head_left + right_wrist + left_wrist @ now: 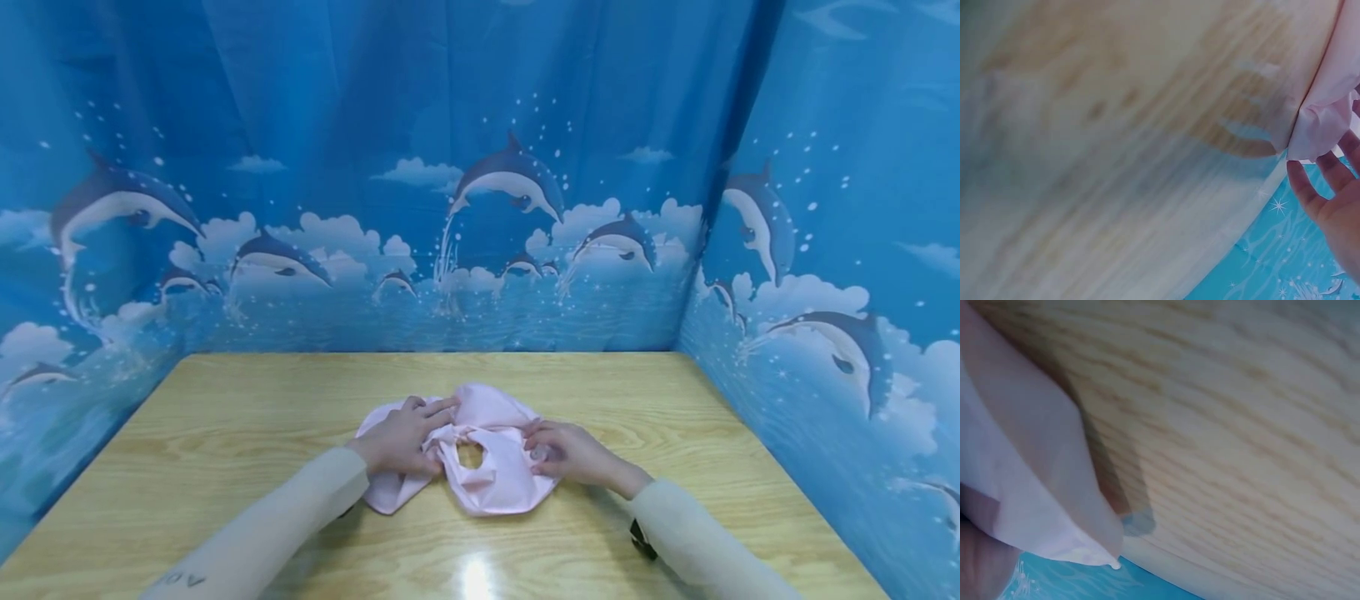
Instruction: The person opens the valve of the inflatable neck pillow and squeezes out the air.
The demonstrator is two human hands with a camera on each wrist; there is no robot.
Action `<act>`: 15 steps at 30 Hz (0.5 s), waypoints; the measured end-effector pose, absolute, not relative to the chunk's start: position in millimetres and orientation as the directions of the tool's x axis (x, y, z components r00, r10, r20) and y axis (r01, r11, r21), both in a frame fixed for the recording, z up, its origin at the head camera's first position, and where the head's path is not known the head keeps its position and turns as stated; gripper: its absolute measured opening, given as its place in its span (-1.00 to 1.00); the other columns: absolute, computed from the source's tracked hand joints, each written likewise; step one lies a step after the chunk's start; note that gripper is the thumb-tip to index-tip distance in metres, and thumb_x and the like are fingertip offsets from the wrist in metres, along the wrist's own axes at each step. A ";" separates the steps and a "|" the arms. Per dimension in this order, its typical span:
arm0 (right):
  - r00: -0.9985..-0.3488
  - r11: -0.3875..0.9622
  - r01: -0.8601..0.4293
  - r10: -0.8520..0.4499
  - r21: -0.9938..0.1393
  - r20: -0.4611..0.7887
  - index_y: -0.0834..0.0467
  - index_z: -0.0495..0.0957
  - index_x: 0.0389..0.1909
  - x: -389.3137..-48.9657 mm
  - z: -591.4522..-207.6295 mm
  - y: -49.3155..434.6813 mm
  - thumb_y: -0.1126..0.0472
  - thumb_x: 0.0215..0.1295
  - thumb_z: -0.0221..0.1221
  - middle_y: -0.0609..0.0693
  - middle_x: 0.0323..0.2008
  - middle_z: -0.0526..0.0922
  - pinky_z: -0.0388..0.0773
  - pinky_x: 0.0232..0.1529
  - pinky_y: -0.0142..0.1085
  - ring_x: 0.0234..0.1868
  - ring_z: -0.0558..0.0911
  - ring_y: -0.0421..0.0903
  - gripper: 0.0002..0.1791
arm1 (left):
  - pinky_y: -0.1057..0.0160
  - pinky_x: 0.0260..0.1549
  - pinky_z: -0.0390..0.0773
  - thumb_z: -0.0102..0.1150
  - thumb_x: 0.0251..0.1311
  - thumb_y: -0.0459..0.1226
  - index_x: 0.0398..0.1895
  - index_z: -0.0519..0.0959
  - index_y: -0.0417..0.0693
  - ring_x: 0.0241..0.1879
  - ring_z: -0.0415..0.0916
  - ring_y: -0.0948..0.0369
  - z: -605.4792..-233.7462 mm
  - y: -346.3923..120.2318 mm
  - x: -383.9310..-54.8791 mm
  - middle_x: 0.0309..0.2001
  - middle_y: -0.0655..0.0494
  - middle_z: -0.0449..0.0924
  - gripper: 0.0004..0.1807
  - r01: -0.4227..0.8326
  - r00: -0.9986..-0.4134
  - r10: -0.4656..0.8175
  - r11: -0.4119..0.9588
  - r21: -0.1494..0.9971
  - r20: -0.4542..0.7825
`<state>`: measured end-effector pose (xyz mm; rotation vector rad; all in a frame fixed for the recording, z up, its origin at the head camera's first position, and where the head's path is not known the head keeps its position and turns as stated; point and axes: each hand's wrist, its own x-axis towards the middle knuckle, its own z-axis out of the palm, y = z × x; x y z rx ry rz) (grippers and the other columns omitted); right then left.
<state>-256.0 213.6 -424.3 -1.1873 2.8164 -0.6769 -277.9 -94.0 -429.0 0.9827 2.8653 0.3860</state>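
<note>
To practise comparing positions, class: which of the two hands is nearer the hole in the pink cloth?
The left hand: it touches the pink cloth close beside the hole, whereas the right hand touches it farther out, near the opposite edge.

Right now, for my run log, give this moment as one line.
left hand: on cloth | right hand: holds cloth edge | cloth: pink, rumpled, on table

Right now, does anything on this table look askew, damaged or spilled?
The pink cloth stands out: it lies crumpled on the table, touched by the left hand and right hand, with a gap near its middle showing wood. Whether that is damage, an opening or just folding, I cannot tell. Nothing looks spilled.
</note>
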 end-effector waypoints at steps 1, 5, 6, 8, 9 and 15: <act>-0.714 0.620 -0.678 -0.684 -0.394 0.152 0.07 0.59 -0.21 -255.9 -424.1 213.4 0.07 0.10 0.25 0.05 0.04 0.54 0.42 0.10 -0.04 0.07 0.51 0.04 -0.75 | -0.13 0.04 0.37 0.22 -0.20 0.15 0.39 0.06 0.27 0.26 0.11 -0.10 -428.5 -93.9 -277.6 0.42 0.30 -0.01 -0.01 0.584 -0.793 0.609 0.766 0.268 -0.011; -0.718 0.626 -0.673 -0.681 -0.395 0.145 0.07 0.59 -0.21 -255.6 -424.4 213.3 0.09 0.08 0.26 0.04 0.04 0.54 0.41 0.12 -0.05 0.08 0.51 0.03 -0.75 | -0.15 0.07 0.34 0.23 -0.21 0.15 0.40 0.03 0.31 0.29 0.08 -0.06 -426.9 -93.7 -277.2 0.39 0.29 0.09 0.00 0.551 -0.807 0.588 0.780 0.296 -0.047; -0.720 0.629 -0.671 -0.679 -0.393 0.142 0.07 0.58 -0.21 -255.7 -424.8 213.4 0.09 0.08 0.26 0.03 0.04 0.54 0.41 0.12 -0.05 0.08 0.51 0.03 -0.75 | -0.15 0.08 0.33 0.23 -0.20 0.15 0.39 0.04 0.30 0.29 0.08 -0.06 -426.9 -93.8 -277.5 0.38 0.28 0.11 -0.01 0.552 -0.806 0.590 0.779 0.297 -0.048; -0.723 0.633 -0.667 -0.677 -0.392 0.138 0.07 0.58 -0.20 -255.6 -425.0 213.6 0.10 0.07 0.27 0.03 0.05 0.54 0.40 0.13 -0.06 0.08 0.51 0.02 -0.74 | -0.15 0.08 0.33 0.23 -0.20 0.15 0.38 0.08 0.29 0.29 0.08 -0.06 -426.9 -94.1 -277.7 0.38 0.27 0.12 -0.03 0.556 -0.803 0.593 0.777 0.294 -0.049; -0.724 0.635 -0.667 -0.676 -0.391 0.137 0.07 0.58 -0.20 -255.6 -425.0 213.6 0.10 0.07 0.27 0.02 0.05 0.54 0.40 0.14 -0.06 0.08 0.51 0.02 -0.74 | -0.15 0.07 0.34 0.23 -0.21 0.15 0.37 0.09 0.29 0.28 0.09 -0.06 -427.0 -94.2 -277.9 0.36 0.26 0.15 -0.04 0.558 -0.802 0.595 0.775 0.296 -0.047; -0.724 0.635 -0.667 -0.676 -0.389 0.138 0.09 0.58 -0.18 -254.5 -423.4 213.5 0.10 0.07 0.27 0.02 0.03 0.55 0.41 0.13 -0.08 0.08 0.51 0.00 -0.72 | -0.18 -0.02 0.38 0.23 -0.21 0.15 0.41 -0.10 0.41 0.21 0.18 -0.11 -425.0 -94.1 -277.3 0.33 0.12 0.19 0.05 0.561 -0.801 0.597 0.774 0.294 -0.043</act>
